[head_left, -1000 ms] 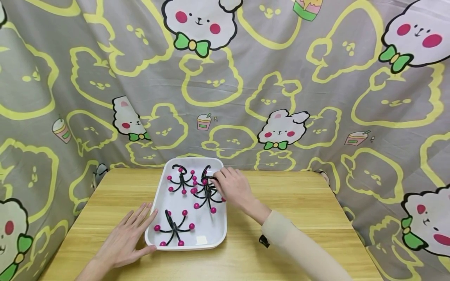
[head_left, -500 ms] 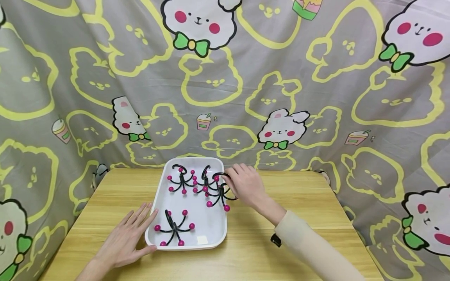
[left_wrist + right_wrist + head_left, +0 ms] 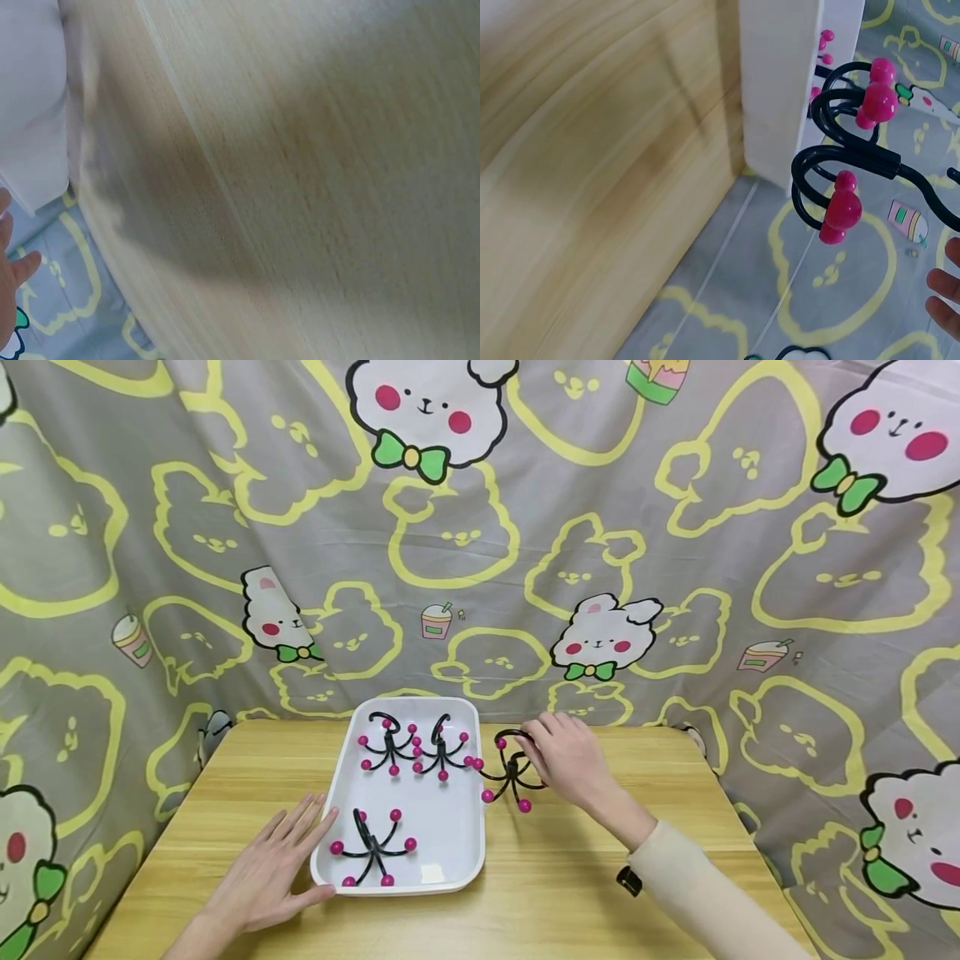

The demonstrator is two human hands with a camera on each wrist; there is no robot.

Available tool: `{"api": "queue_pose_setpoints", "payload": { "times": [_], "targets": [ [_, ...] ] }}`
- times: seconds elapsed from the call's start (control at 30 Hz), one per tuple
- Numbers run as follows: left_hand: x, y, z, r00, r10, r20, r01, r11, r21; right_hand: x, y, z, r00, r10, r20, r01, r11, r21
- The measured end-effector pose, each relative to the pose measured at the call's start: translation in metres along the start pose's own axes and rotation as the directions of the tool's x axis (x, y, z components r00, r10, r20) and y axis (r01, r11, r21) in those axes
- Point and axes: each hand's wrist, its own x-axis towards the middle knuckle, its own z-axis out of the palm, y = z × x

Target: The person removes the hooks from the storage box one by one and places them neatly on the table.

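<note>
In the head view, my right hand (image 3: 566, 758) pinches the curved top hook of a black multi-hook hanger (image 3: 513, 768). Its curled prongs end in pink balls, and it hangs just right of the white tray (image 3: 480, 852). The right wrist view shows this hanger (image 3: 877, 161) close up, with the right fingertips (image 3: 945, 285) at the frame's edge. My left hand (image 3: 273, 868) lies with straight fingers against the tray's left edge. Inside the tray are three similar hangers: one at back left (image 3: 389, 745), one at back right (image 3: 441, 750), one at front left (image 3: 372, 845).
The tray stands on a wooden table (image 3: 600, 860). A grey curtain (image 3: 480, 552) with cartoon prints hangs behind and at the sides. A small black object (image 3: 628, 881) shows beside the right sleeve (image 3: 705, 881).
My right hand has carried the hanger rightward, from over the back right of the tray to beyond its right edge. The left hand and the other hangers have stayed in place.
</note>
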Motion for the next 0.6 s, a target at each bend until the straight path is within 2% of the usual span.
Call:
{"api": "queue_pose_setpoints", "payload": {
  "times": [0.6],
  "targets": [
    [0.000,0.000,0.000,1.000,-0.007,0.008,0.007,1.000,-0.005,-0.046,0.059,-0.010,0.998,0.050,0.036,-0.049,0.998,-0.029]
  ]
}}
